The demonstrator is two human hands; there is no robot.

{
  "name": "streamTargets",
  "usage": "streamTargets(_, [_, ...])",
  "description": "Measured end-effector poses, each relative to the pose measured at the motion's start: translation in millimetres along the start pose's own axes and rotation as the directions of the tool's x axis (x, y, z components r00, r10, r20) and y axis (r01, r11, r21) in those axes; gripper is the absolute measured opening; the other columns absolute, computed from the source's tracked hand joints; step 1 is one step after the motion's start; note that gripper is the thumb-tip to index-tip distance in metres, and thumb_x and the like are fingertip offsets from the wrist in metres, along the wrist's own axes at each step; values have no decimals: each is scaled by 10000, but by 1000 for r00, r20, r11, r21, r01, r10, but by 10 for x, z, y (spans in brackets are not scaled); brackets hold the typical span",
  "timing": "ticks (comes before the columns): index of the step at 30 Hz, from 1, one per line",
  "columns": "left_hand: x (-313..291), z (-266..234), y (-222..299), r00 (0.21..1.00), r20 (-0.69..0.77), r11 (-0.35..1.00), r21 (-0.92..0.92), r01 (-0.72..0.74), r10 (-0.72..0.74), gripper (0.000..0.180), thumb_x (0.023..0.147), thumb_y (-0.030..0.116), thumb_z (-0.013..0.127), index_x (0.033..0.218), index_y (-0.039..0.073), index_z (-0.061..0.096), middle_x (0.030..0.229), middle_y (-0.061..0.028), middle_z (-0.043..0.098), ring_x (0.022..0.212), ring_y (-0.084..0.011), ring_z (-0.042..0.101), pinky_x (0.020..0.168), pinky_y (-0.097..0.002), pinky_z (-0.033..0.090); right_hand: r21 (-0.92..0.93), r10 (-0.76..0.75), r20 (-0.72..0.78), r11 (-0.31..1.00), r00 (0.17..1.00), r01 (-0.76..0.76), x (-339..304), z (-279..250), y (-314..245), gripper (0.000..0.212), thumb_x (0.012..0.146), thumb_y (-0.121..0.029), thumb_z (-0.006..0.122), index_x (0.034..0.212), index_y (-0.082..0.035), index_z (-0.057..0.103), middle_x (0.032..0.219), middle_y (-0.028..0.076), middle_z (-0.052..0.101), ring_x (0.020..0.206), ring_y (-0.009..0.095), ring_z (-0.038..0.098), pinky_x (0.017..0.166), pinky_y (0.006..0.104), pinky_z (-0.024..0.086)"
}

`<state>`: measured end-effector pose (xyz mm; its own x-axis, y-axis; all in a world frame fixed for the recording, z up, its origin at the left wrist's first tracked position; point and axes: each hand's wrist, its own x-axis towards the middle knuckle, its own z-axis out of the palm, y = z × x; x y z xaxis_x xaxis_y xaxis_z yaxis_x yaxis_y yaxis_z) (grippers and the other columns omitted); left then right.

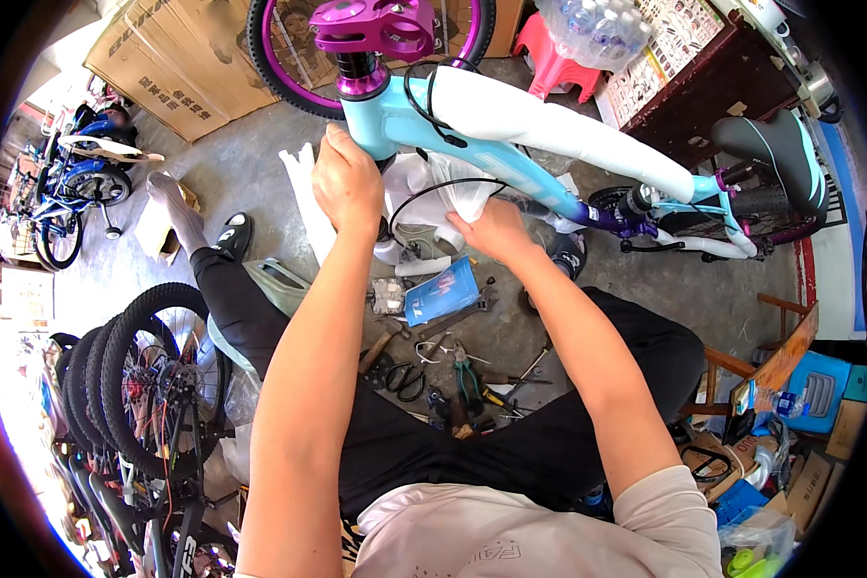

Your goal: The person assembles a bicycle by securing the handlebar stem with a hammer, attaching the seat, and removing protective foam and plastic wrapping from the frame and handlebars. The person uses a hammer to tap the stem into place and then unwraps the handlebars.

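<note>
A light blue bicycle frame point(496, 154) stretches from the top middle to the right, with white foam wrap point(559, 130) along its top tube. At the lower end of its head tube, my left hand point(345, 178) is closed, its back toward me; what its fingers hold is hidden. Below the down tube, my right hand point(491, 229) pinches whitish translucent plastic wrap point(467, 193). A black cable point(432, 190) loops between the two hands. Above the head tube sits a purple stem point(376, 29). White foam strips point(303, 197) lie beside my left hand.
On the floor between my legs are pliers point(467, 376), scissors point(407, 382), a hammer point(380, 347) and a blue packet point(442, 292). Several bicycle tyres point(130, 380) stand at left. A wooden stool point(771, 361) is at right; a cardboard box point(178, 67) stands behind.
</note>
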<state>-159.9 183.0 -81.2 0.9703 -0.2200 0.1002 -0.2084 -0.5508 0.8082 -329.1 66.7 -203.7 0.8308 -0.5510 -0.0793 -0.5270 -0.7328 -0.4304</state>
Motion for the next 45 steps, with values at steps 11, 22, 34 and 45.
streamTargets(11, [0,28,-24,1000,-9,1000,1,12,-12,619,1058,496,273,1162,60,699,1137,-287,684,1105,-505,599,947,-539,455,997,283,-75,50,956,63,-291,557,-348,300,933,-179,717,1188,-25,680,1070,69,731,992,179,670,893,365,504])
streamTargets(22, [-1,27,-2,1000,-19,1000,12,17,-17,601,1057,495,273,1167,82,696,1139,-291,682,1110,-516,596,942,-544,460,914,291,365,71,884,-400,-157,479,-517,694,777,-375,852,1276,43,611,1245,158,651,1216,214,560,1024,387,442])
streamTargets(34, [-1,29,-11,1000,-22,1000,14,0,1,596,1059,485,279,1168,74,697,1142,-287,683,1108,-515,597,942,-555,460,945,455,-11,-286,890,158,-776,553,-738,423,884,-141,736,1268,1,634,1170,79,694,1065,176,644,924,323,481])
streamTargets(45, [8,44,-40,996,-55,994,82,-67,71,570,1062,442,257,1109,49,667,1099,-283,688,1042,-531,606,896,-601,448,882,433,-114,459,894,-110,-1351,619,-608,344,937,-302,731,1036,28,714,871,89,739,826,123,674,741,320,516])
